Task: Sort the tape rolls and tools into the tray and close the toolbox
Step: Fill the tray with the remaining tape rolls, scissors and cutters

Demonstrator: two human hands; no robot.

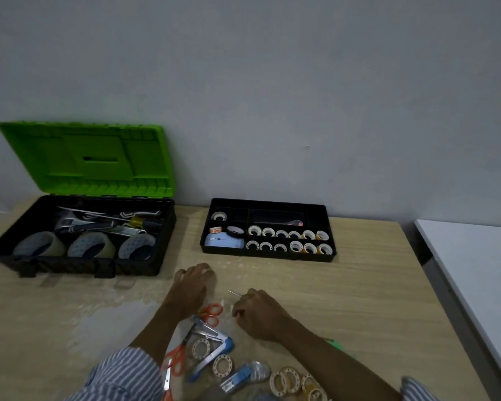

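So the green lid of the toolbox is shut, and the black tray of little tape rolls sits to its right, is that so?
Not quite. The head view shows the green lid standing open above the toolbox. The black tray of little tape rolls does sit to its right.

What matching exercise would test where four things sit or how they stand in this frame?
1. toolbox lid
2. large clear tape rolls
3. black tray
4. orange scissors

A. loose on the table, nearest the camera
B. green, raised open
C. inside the toolbox, along its front
D. holding two rows of small tape rolls

Pairs: 1-B, 2-C, 3-D, 4-A.
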